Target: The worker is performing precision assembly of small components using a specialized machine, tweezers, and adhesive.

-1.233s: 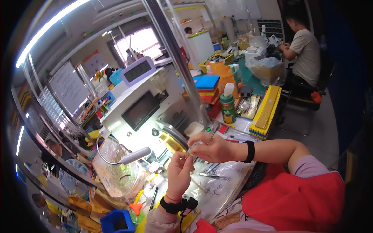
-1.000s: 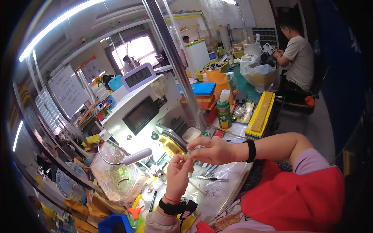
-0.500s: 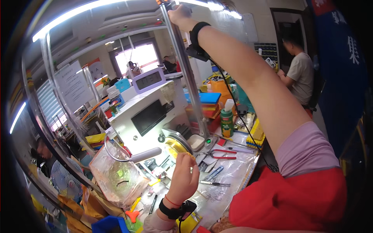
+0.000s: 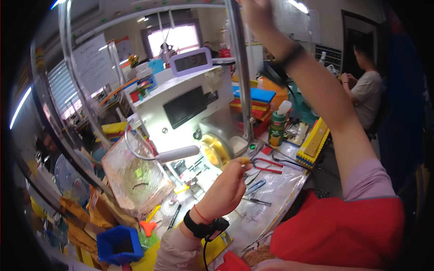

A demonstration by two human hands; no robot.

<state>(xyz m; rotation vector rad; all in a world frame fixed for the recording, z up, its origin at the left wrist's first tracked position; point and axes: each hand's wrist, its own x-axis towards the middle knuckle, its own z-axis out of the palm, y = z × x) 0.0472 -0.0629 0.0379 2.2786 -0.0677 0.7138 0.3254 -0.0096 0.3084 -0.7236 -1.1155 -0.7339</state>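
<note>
My left hand [image 4: 224, 190] hangs above the bench with its fingers curled in. Something small and yellowish shows at its fingertips, too unclear to name. Just beyond it is a machine [image 4: 178, 106] with a dark panel and a round yellow wheel [image 4: 213, 151]. My right arm reaches far up; its hand [image 4: 258, 16] is smeared at the picture's top edge, beside an upright metal post [image 4: 239, 67], and I cannot make out its fingers. Red-handled pliers [image 4: 267, 165] lie to the right of my left hand, near blue-handled tweezers [image 4: 256, 187].
A grey lamp [image 4: 177, 154] on a bent neck lights the bench. Left of it sits a plastic-lined box [image 4: 135, 174]; a blue bin [image 4: 118, 244] is below. A green bottle [image 4: 277, 128] and yellow trays [image 4: 313, 142] stand at right. A person [image 4: 365, 90] sits beyond.
The view has swung, so the bench stands further right and lower. My right hand has come away from the top of the post. My left hand has moved right and up, toward the pliers.
</note>
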